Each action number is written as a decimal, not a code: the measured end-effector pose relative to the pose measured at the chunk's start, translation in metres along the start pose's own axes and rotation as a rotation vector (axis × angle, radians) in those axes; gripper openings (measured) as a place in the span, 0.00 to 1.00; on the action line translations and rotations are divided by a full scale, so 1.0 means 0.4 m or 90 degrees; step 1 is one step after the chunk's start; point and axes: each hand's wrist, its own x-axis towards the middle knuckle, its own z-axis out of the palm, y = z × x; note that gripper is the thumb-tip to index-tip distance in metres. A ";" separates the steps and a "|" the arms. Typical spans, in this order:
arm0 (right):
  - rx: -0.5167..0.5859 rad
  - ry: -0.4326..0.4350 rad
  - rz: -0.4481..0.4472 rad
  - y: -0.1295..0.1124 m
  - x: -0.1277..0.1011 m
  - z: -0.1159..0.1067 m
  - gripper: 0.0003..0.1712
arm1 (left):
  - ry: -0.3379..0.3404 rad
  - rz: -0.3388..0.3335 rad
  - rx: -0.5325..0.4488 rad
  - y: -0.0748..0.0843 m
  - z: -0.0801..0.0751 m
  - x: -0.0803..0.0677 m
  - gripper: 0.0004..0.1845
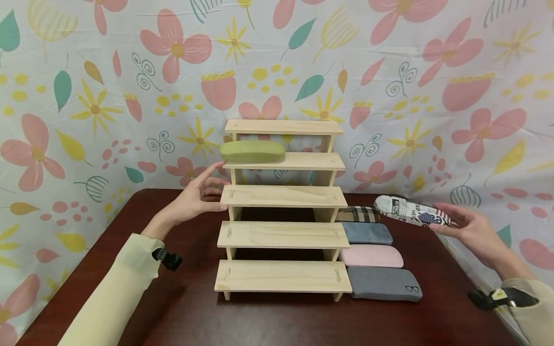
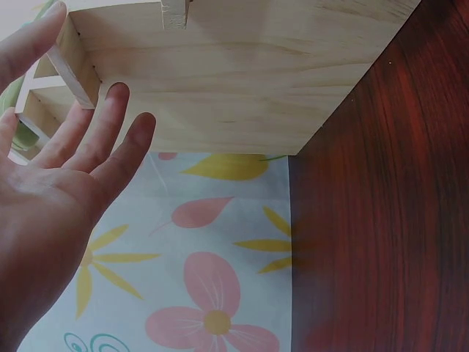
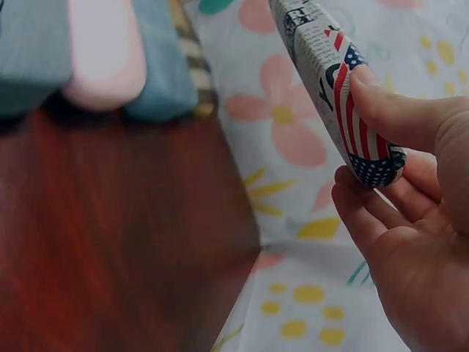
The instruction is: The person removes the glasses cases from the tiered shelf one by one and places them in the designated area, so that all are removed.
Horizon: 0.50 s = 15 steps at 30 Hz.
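Head view: your right hand [image 1: 472, 230] pinched the newsprint-pattern glasses case [image 1: 411, 211] in the air right of the stepped wooden rack [image 1: 281, 235], above the four cases lying beside it; "in" and "ex" read on it, so I judged you mid-carry, needing a free shelf next, the green case [image 1: 252, 151] already on the second. Left wrist view: your left hand [image 2: 51, 191] was open, fingers straight by the rack's side. Right wrist view: thumb and fingers [image 3: 399, 117] clamped the case's flag-printed end; lettering unreadable.
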 end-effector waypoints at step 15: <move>-0.030 0.028 0.037 0.109 -0.028 0.009 0.44 | -0.001 0.001 0.004 0.001 0.000 -0.001 0.58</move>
